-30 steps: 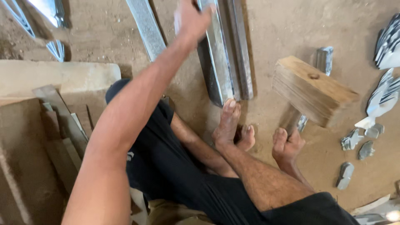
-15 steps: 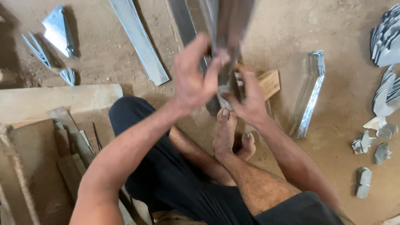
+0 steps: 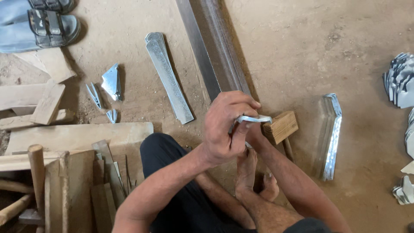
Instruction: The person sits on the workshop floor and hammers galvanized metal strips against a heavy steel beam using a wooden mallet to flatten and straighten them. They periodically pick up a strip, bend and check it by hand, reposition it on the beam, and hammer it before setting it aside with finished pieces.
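I sit on a dirt floor with my bare feet (image 3: 254, 179) out in front. My left hand (image 3: 226, 125) is closed over a small bent strip of shiny sheet metal (image 3: 255, 119), held just above a wooden block (image 3: 282, 126). My right hand (image 3: 255, 139) is mostly hidden beneath the left one and grips the same piece from under. Long metal channels (image 3: 215, 56) run away from my hands toward the top of the view.
A stack of flat metal strips (image 3: 169, 80) lies left of the channels, a stack of bent strips (image 3: 330, 136) to the right. Small cut triangles (image 3: 111, 82) and wooden planks (image 3: 77, 138) are at left, sandals (image 3: 43, 21) top left, more metal pieces (image 3: 401, 80) at the right edge.
My hands have dropped lower and closer to the wooden block, still together on the metal piece. A second ago my left arm was stretched out toward the long channels.
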